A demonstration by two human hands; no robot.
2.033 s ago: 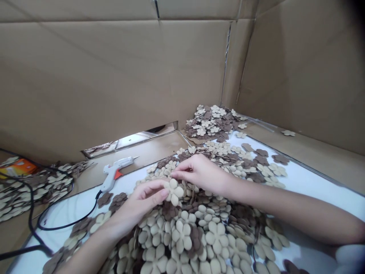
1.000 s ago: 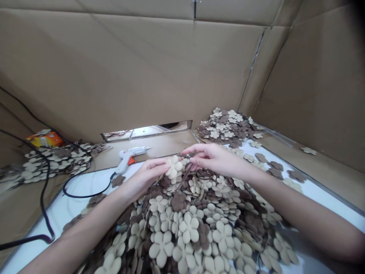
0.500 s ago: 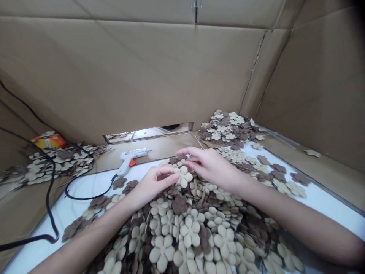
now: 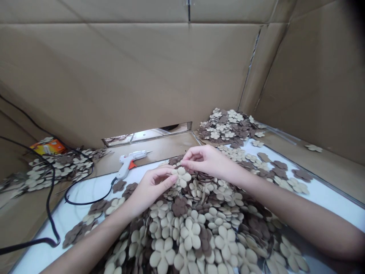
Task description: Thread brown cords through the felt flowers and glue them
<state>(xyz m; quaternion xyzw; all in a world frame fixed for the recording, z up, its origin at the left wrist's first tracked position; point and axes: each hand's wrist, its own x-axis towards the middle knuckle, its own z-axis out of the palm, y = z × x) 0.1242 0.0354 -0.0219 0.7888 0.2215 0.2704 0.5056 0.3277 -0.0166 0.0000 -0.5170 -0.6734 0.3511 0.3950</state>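
Note:
My left hand (image 4: 155, 186) pinches a cream five-petal flower cutout (image 4: 182, 177) between thumb and fingers, its face towards me. Just above and to the right of that flower, my right hand (image 4: 201, 159) is closed, thumb and fingertips pressed together. Whatever lies in that pinch is too small to make out. Beneath both hands spreads a big heap of cream and brown flower cutouts (image 4: 190, 232). A brown flower (image 4: 180, 206) lies on the heap just below the held one.
A white glue gun (image 4: 129, 163) with an orange trigger lies at the back left, its black cord (image 4: 53, 190) looping leftward. More flower piles stand at the back right (image 4: 228, 125) and far left (image 4: 62, 167), near an orange packet (image 4: 48, 146). Cardboard walls (image 4: 128, 76) enclose the white work surface (image 4: 336, 198).
My right hand's fingers, apart half a second ago, have closed into a pinch near the flower's upper edge. My left hand keeps the same flower, almost in place. The view has shifted slightly.

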